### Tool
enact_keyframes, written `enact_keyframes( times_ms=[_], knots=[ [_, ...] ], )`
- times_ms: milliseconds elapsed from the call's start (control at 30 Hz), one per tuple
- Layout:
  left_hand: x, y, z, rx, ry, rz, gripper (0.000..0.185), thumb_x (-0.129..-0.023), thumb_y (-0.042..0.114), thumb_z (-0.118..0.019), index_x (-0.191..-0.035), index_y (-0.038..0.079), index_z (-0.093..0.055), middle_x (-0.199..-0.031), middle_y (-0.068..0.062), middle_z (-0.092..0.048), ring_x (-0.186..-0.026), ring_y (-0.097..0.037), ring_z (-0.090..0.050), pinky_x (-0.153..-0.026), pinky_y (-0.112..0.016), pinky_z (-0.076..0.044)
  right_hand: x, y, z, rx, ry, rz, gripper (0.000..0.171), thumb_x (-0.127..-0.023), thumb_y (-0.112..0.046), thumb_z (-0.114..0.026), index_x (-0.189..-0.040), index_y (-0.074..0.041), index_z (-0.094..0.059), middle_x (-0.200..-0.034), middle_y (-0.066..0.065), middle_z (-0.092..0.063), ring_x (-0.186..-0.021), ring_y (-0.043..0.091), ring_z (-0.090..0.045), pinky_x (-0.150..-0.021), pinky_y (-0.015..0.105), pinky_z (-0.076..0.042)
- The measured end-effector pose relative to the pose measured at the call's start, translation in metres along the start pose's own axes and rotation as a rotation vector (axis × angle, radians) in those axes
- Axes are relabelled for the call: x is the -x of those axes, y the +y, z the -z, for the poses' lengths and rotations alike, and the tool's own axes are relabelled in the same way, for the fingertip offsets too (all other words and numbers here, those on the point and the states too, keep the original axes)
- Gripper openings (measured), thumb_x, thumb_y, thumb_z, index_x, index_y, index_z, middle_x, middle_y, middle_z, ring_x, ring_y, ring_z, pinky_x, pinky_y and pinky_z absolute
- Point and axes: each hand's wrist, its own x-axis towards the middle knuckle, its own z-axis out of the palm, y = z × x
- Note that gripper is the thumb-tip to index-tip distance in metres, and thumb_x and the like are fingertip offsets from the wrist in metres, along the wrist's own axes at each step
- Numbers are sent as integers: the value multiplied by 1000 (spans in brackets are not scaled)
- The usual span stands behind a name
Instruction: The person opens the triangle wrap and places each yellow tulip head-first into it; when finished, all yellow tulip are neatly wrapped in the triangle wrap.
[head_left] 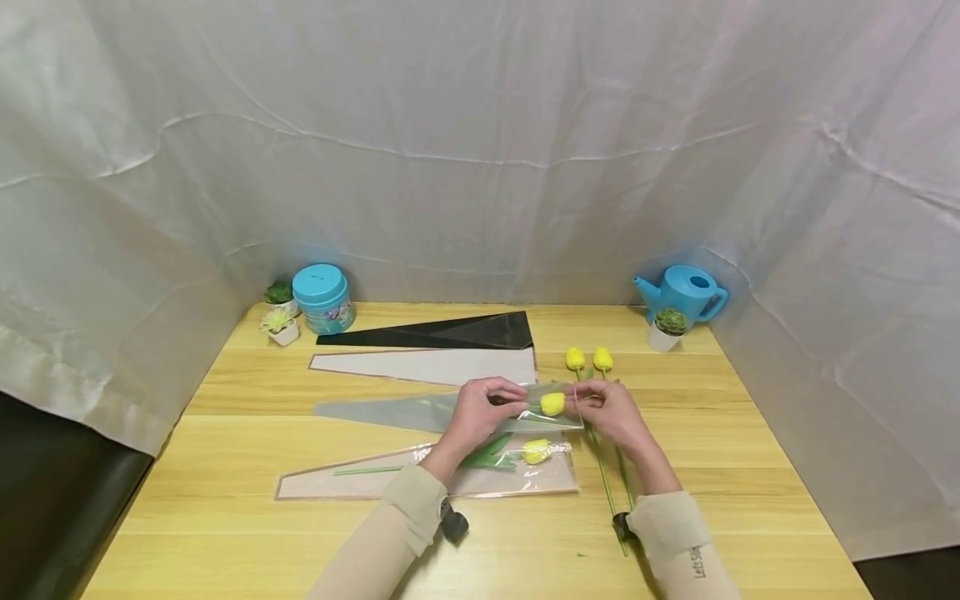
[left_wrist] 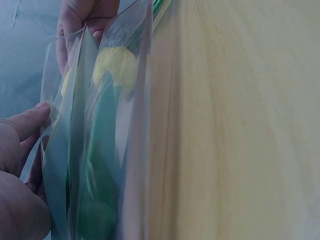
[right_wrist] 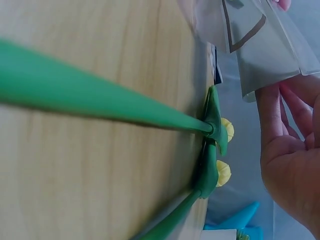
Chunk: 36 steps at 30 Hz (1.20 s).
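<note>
Both hands are at the wide end of a grey flower sleeve [head_left: 367, 410] with an artificial yellow tulip [head_left: 552, 404] partly inside it. My left hand [head_left: 480, 412] pinches the sleeve near the tulip head, thumb and fingers on its upper edge in the left wrist view. At the opening, my right hand [head_left: 611, 414] holds the sleeve's edge; some of its fingertips are hidden behind the film in the right wrist view. Nearer to me, a clear sleeve with a pinkish border [head_left: 315, 486] lies flat, holding another yellow tulip [head_left: 536, 452].
Two loose tulips [head_left: 575, 359] lie at the right, their stems passing under my right arm. Behind are a white sleeve [head_left: 420, 364] and a black sleeve [head_left: 450, 333]. A blue canister [head_left: 321, 300], blue watering can [head_left: 686, 293] and small potted plants [head_left: 666, 330] line the back.
</note>
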Motion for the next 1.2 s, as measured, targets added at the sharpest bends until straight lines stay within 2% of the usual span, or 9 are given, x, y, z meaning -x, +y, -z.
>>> enact_keyframes(
  times_ms=[333,633,900,1200],
  knots=[
    [0,1,0,-9,-5,-7,18,-86,15,-86,-103,12,-82,-101,1,-81,-90,-9,-73,-83,-25,-58,2,-4,-2,-31,12,23,28,-90,-12,-81,-116,-4,-75,-114,18,-76,-99,28,-76,-77,21,-59],
    [0,-1,1,-12,-12,-15,18,-87,16,-85,-104,11,-82,-99,0,-81,-85,-7,-73,-77,-24,-59,-1,-6,-5,-32,-48,39,28,-91,-13,-81,-117,-4,-75,-116,18,-75,-99,28,-76,-81,31,-62],
    [0,-2,0,27,-9,-14,17,-86,13,-85,-102,10,-82,-98,-4,-81,-83,-11,-74,-74,-22,-59,-2,-10,-9,-5,-73,24,31,-90,-21,-82,-117,-7,-76,-120,17,-75,-102,26,-75,-80,28,-61],
    [0,-2,1,-6,-19,8,17,-87,14,-85,-104,10,-81,-95,2,-81,-83,-7,-73,-75,-22,-58,-3,-9,-9,-14,-96,13,30,-91,-19,-81,-119,-8,-76,-123,17,-74,-105,27,-75,-83,29,-62]
  ],
)
